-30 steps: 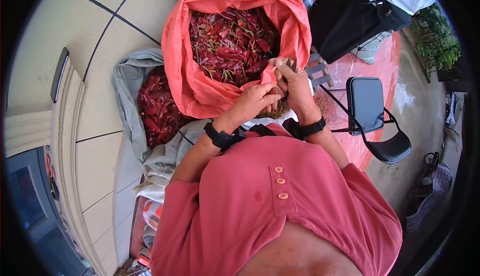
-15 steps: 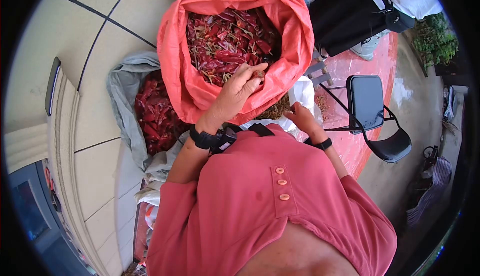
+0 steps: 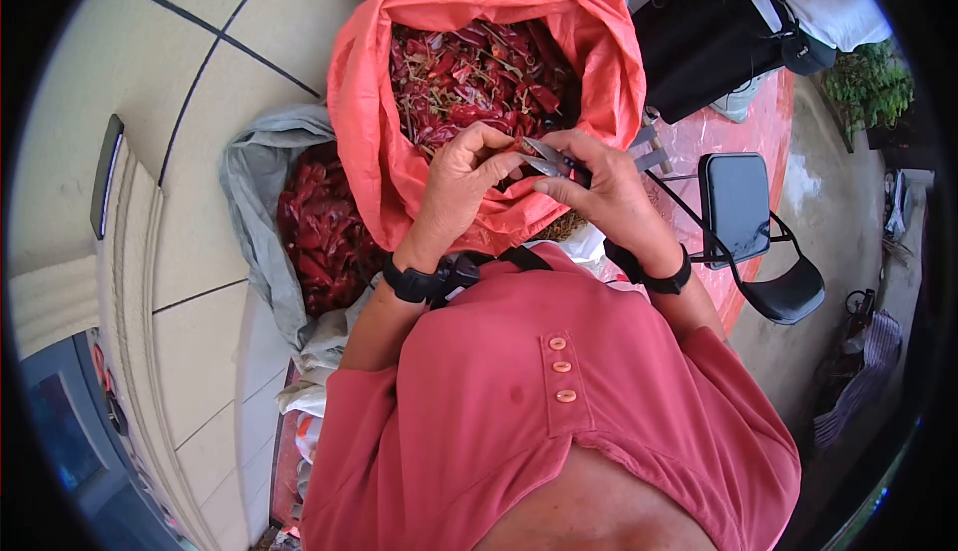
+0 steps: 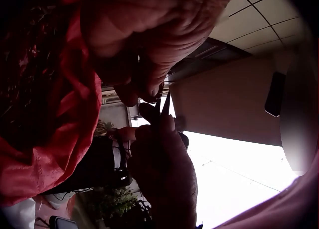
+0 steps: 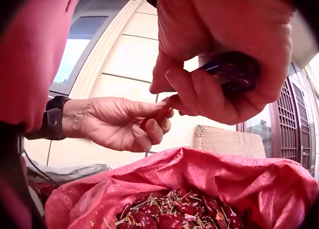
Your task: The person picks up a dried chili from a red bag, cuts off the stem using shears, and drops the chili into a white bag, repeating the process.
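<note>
Over the near rim of the red sack (image 3: 364, 142), my left hand (image 3: 461, 180) pinches a dried red chili (image 5: 148, 121) between thumb and fingers. My right hand (image 3: 607, 192) faces it from the right and grips a pair of small scissors (image 3: 544, 156) by dark handles. Their blades are parted and point at the left fingertips, close to the chili's end. In the left wrist view the blade tips (image 4: 166, 103) reach up toward the left thumb. Most of the chili is hidden by my left fingers in the head view.
Dried chilies with stems (image 3: 469, 77) fill the red sack. To its left stands a grey sack (image 3: 249, 177) of red chilies (image 3: 319, 237). A folding chair (image 3: 733, 202), a black bag (image 3: 704, 47) and a red table surface (image 3: 689, 142) are on the right.
My hands were together at the rim, then parted, with the right drawn back low to the right and the left over the sack. Now the right is back beside the left, scissors showing.
</note>
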